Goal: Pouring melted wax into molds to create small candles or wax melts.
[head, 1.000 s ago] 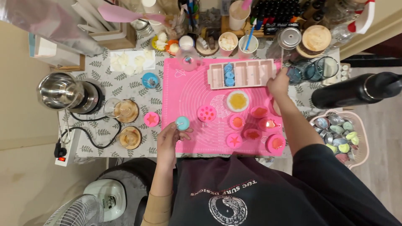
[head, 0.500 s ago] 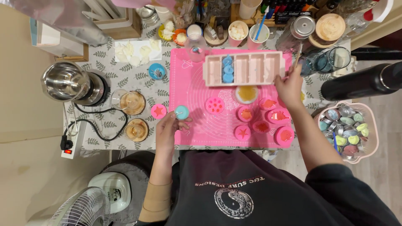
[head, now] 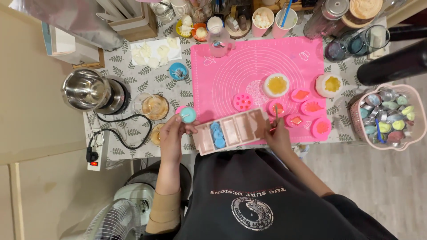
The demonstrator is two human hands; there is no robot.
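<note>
My left hand [head: 171, 133] holds a small round teal wax piece [head: 187, 114] with a thin wick, just off the left edge of the pink mat [head: 267, 62]. My right hand [head: 278, 138] grips the right end of a long pink mould tray [head: 235, 129] and also pinches a thin stick [head: 275, 115]. The tray lies tilted at the table's near edge, close to my body. One of its compartments holds blue round pieces [head: 217, 135]. The other compartments look empty.
Several small pink moulds with red-orange wax [head: 307, 107] and two white dishes of yellow wax [head: 276, 85] sit on the mat. A steel pot [head: 86, 91], glass beakers [head: 155, 106] and a power strip [head: 95, 153] are on the left. A pink basket of tins [head: 387, 118] is on the right.
My right hand has pulled the pink mould tray from the far side of the mat down to the near edge. My left hand kept the teal piece.
</note>
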